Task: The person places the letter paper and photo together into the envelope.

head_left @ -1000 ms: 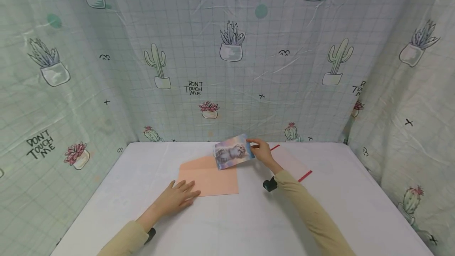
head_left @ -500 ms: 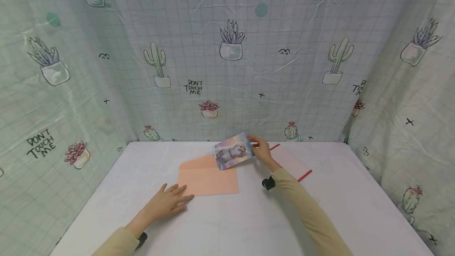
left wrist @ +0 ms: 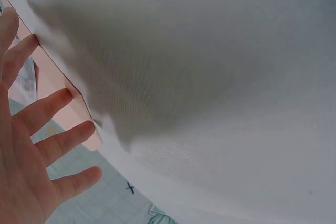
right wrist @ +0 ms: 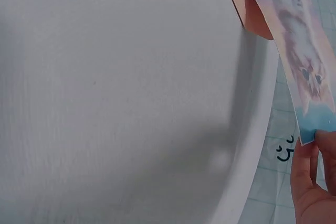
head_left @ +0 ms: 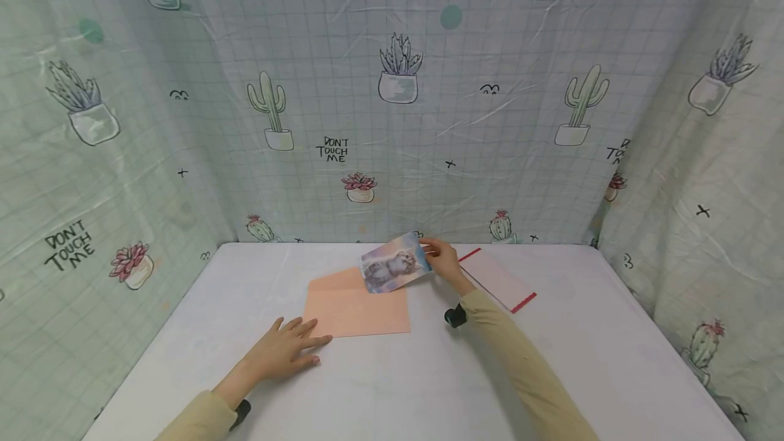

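Note:
My right hand (head_left: 444,261) pinches the right edge of a card with a kitten picture (head_left: 395,265). In the right wrist view the thumb and fingers grip the blue end of the kitten card (right wrist: 300,40). The card is tilted above the back right part of a peach envelope (head_left: 355,312), which lies on the table with its flap side to the back. Fingers spread, my left hand (head_left: 278,352) touches the envelope's front left corner. The left wrist view shows the straight fingers (left wrist: 58,142) at the envelope's edge (left wrist: 55,85).
A pale pink sheet or sleeve with red end strips (head_left: 496,281) lies right of the envelope, partly behind the right arm. The white table (head_left: 392,386) ends at a curtain (head_left: 398,148) printed with cacti, which also hangs on both sides.
The left hand has drawn back toward the left and front, from on the envelope to its corner. The right hand has shifted slightly left with the kitten card.

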Available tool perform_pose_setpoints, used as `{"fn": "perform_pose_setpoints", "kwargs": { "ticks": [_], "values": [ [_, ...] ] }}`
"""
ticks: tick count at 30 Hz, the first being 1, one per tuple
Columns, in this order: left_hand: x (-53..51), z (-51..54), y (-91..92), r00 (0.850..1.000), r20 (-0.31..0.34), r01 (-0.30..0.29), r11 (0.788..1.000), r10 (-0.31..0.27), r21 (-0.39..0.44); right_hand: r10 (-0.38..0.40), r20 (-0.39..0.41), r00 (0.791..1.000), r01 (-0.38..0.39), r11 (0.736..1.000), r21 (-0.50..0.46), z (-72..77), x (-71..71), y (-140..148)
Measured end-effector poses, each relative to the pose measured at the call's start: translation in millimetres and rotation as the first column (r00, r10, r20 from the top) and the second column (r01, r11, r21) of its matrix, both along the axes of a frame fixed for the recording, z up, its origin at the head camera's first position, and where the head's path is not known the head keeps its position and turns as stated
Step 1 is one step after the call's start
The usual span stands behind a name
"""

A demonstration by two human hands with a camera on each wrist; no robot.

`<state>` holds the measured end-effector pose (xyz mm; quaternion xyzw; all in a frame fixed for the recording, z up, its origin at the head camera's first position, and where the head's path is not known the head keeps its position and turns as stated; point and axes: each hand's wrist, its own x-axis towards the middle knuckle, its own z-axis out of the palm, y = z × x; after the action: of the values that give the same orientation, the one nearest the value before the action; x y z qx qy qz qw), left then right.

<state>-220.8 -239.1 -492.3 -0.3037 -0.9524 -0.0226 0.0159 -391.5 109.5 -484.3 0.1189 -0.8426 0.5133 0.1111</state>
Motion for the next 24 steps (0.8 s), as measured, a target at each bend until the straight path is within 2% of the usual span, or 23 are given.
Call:
{"fn": "perform_pose_setpoints", "kwargs": {
  "ticks": [10, 16, 24],
  "values": [
    [1.9, -1.6, -0.6, 1.0, -0.022, 0.021, 1.0, -0.02, 0.022, 0.075, 0.039, 0.996, -0.077, 0.997, 0.03, -6.5, 4.5, -13],
    [1.9, -1.2, -0.5, 1.0, -0.012, 0.017, 1.0, -0.017, 0.025, 0.08, 0.089, 0.993, -0.083, 0.996, 0.032, -10.0, 4.1, -20],
    [1.1, -1.6, -0.5, 1.0, -0.003, 0.01, 1.0, -0.01, 0.019, 0.104, 0.103, 0.989, -0.11, 0.992, 0.055, -9.8, 9.9, -36]
  ]
}}
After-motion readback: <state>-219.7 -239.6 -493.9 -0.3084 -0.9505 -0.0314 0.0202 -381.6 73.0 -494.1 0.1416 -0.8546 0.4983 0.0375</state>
